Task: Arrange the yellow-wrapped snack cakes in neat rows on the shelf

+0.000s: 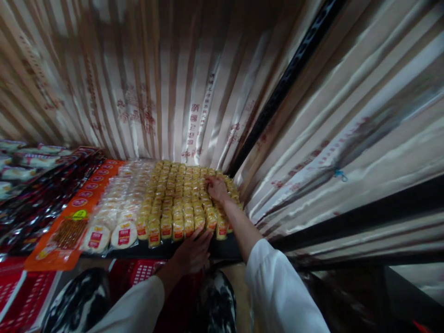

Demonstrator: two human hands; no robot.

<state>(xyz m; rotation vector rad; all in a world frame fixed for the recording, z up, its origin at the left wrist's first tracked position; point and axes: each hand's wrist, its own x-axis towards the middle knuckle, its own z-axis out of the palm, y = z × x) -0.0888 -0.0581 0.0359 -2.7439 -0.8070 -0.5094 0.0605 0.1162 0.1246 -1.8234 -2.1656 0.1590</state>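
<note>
Rows of small yellow-wrapped packets (187,208), each with a red label, stand packed together on a dark shelf (149,250). My left hand (194,252) is at the shelf's front edge, its fingers stretched out and their tips against the front packets. Farther back, my right hand (218,188) rests on top of the rows towards their right side, fingers reaching forward and partly bent. No packet is lifted in either hand. What lies under the right fingertips is blurred.
Left of the packets lie clear bags of round white crackers (124,235), an orange snack bag (71,231) and dark shiny packages (38,203). Printed curtain (180,92) hangs behind, with a black post (277,101) at right. Red baskets (31,291) sit below.
</note>
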